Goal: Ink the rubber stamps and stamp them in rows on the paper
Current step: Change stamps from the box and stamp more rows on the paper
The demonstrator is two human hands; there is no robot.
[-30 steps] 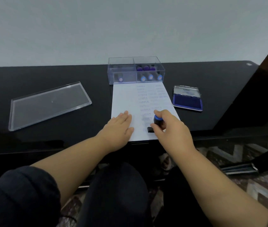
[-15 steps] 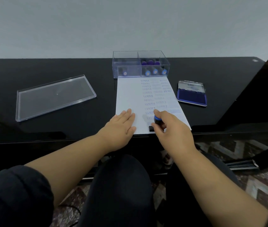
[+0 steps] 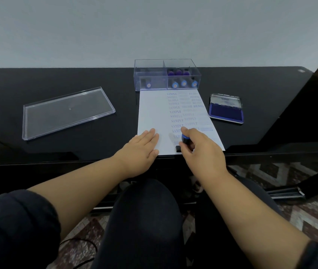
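The rubber stamp [image 3: 183,140] is standing on the near edge of the paper [image 3: 150,113], close to the front side of the black table [image 3: 57,78]. It has a blue top and a dark base, and the base is touching the sheet. The right hand [image 3: 201,150] is gripping the stamp: the thumb and the fingers are curling around its handle, and the index finger is lying over the blue top. The left hand [image 3: 140,150] is resting flat on the near left part of the paper, with the fingers straight and together, just beside the stamp but not touching it.

The paper is lying lengthwise in the middle of the table. Blue prints are running down its right half in columns; the word SAMPLE is readable in many of them, and the fainter ones I cannot read. The left part of the sheet is carrying no prints.

At the far end of the paper a clear plastic box [image 3: 166,74] is standing, with two compartments. One stamp is lying in the left compartment and several more in the right one. To the right of the paper the open ink pad [image 3: 226,111] is showing its dark blue surface. Well apart on the left, a clear plastic lid [image 3: 67,111] is lying flat on the table.
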